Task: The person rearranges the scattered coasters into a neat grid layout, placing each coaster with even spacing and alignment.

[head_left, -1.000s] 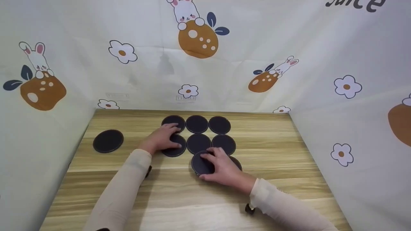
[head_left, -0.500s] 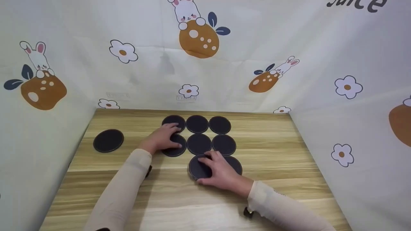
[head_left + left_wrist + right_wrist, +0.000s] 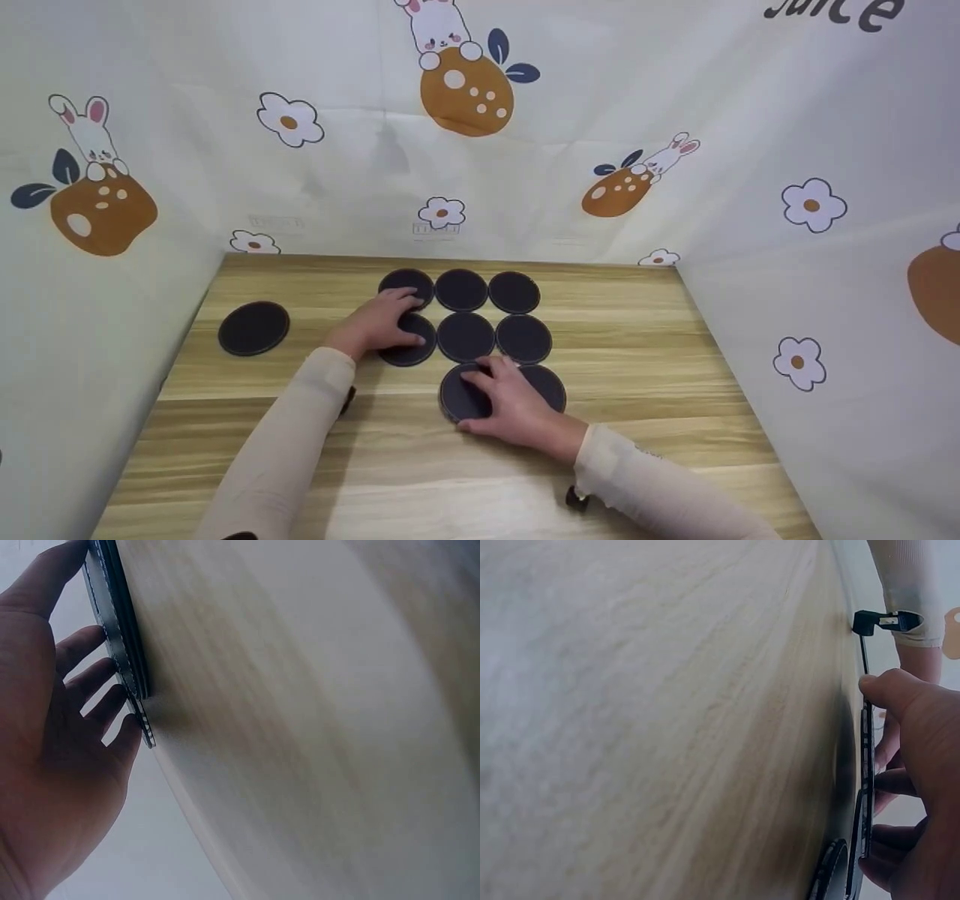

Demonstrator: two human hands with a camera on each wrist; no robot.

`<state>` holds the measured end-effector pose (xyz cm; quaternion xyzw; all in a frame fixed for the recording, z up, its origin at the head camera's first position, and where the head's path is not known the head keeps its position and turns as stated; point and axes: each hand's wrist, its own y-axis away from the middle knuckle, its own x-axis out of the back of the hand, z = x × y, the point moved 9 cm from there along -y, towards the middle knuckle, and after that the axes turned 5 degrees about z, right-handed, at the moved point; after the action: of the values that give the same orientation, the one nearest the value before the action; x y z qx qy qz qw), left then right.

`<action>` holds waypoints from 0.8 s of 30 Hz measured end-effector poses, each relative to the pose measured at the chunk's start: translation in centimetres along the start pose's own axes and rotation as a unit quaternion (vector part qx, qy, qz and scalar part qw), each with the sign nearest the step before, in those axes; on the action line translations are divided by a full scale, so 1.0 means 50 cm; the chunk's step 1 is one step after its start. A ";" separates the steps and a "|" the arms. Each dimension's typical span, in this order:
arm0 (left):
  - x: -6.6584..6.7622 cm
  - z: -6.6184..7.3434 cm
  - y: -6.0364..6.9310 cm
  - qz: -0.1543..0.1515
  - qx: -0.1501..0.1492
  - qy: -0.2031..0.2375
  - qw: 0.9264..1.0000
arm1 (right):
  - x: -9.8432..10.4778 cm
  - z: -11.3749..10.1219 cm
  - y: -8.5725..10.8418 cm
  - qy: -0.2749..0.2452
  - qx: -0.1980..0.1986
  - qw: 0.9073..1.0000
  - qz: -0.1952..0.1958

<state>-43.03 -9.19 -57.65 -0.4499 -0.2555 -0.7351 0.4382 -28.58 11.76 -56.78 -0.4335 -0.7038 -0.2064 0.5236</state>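
Round black coasters with stitched rims lie in touching rows on the table. My left hand (image 3: 379,324) rests across the left end, its fingers on the back-left coaster (image 3: 401,279) and its thumb on the middle-left coaster (image 3: 409,356). With thumb and fingers at the rim, my right hand (image 3: 521,405) holds a front coaster (image 3: 463,397), which looks level and low over the table. Just right of it lies another front coaster (image 3: 551,386), partly hidden by that hand. In the right wrist view the held coaster (image 3: 867,765) shows edge-on beside the fingers.
A lone coaster (image 3: 253,328) lies at the left of the wooden table (image 3: 420,480). Behind the left hand's row stand the back-middle coaster (image 3: 461,290) and back-right coaster (image 3: 514,292). A patterned white sheet (image 3: 360,180) walls the table at the back and both sides.
My right hand has moved the held coaster slightly left and toward me, so it now sits beside the front-right coaster rather than overlapping the middle row. The left hand stays put.
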 end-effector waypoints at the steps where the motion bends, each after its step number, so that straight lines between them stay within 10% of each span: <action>1: 0.000 -0.001 0.000 -0.001 0.001 0.000 1.000 | 0.000 0.000 0.000 -0.001 -0.001 1.000 0.001; 24: 0.004 -0.001 0.001 0.001 0.006 0.003 1.000 | -0.013 0.003 0.000 0.011 0.012 1.000 0.007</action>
<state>-43.05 -9.35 -57.52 -0.4456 -0.2580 -0.7345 0.4420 -28.59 11.61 -57.40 -0.4299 -0.6975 -0.1994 0.5375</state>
